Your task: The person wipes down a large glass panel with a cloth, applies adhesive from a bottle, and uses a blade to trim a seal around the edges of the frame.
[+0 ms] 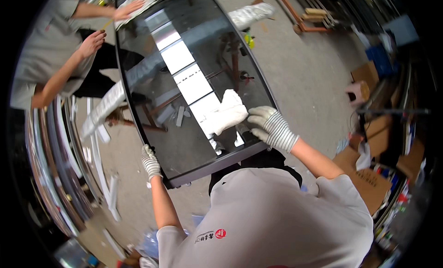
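Observation:
A long dark-framed glass panel (184, 143) lies in front of me, its glass reflecting a bright strip of windows or lights. At its near left corner my left hand (151, 162), in a striped white work glove, is closed round the frame edge. My right hand (274, 128), gloved alike, is over the near right part of the panel with its fingers stretched out and apart. Just left of those fingertips lies a crumpled white cloth (227, 114) on the glass; I see no grip on it.
A co-worker (55, 46) stands at the far left, one hand on another white cloth (137, 8) at the panel's far end. Trestle legs and a wrapped beam (104, 109) show under the panel. Long profiles (50, 162) line the left; cardboard boxes (369, 180) crowd the right.

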A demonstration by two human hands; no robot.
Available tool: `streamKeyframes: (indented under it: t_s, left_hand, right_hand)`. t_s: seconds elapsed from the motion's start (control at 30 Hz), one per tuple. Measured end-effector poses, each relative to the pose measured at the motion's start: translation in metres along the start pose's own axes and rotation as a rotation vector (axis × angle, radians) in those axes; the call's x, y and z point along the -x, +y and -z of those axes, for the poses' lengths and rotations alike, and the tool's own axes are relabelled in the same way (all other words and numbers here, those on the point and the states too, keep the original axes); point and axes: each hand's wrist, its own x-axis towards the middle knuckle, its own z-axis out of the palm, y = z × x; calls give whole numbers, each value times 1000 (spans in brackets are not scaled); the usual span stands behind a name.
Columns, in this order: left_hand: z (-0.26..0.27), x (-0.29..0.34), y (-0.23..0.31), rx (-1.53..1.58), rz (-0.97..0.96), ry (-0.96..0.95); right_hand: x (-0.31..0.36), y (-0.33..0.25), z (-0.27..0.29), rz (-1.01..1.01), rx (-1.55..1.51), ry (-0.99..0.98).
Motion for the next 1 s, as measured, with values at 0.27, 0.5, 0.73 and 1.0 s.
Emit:
streamKeyframes:
  t_s: [0.27,0.5,0.73,1.0]
  left_hand:
    - [-35,-3,117,-954,-677,282]
    - [-133,151,153,-737,-976,-595]
    - [-187,153,144,-902,-940,-397]
    - [-191,150,156,-914,-900,-390]
  right_hand:
    - [-1,89,22,-413,-26,291]
    - [-71,250,27,-856,-222,543]
    - [-200,389,-50,-780,-689,536]
    - [-267,431,-112,-902,-253,467]
